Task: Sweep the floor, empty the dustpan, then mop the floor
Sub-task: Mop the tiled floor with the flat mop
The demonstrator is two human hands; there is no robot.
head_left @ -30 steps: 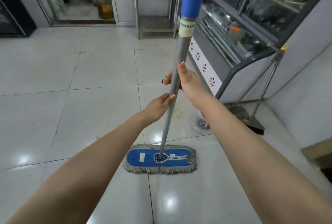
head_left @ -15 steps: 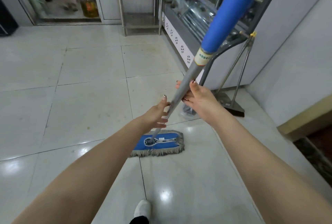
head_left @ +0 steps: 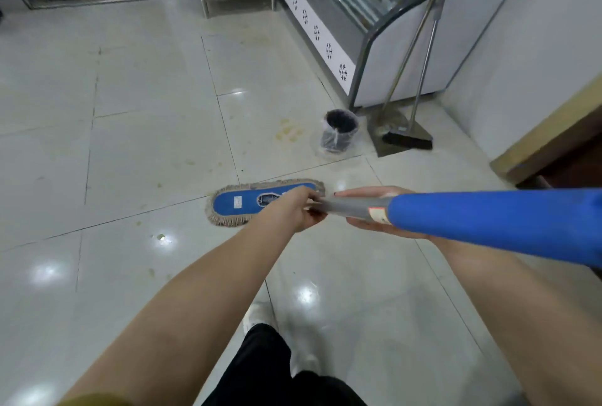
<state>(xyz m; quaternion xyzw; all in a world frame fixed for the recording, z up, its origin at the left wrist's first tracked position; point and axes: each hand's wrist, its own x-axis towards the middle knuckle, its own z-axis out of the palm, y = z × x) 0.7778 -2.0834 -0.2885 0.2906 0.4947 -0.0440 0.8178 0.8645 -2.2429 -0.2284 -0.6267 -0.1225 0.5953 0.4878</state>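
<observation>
The floor showed yellowish stains just beyond the mop head, which lay flat across a tile seam. Just right of the mop head, the left hand had its fingers clenched round the grey pole. The pole ran so low that a hard push would likely have tipped the mop head onto one edge, so that it skimmed over the stains instead of wiping them. Beyond the mop head and to its right stood a small lined bin. It looked light, and a sideways stroke carried too far could have knocked it over and spilled it onto the floor. The right hand grasped the pole right of the left one, thumb on one side and fingers on the other, though the pole hid how firmly; a loose hold there would have let the pole twist. Farther right of the mop head, the dustpan and broom leaned on the display case, easy to topple with a wide swing. The blue grip reached out of view on the right, where its unseen end might have struck something.
</observation>
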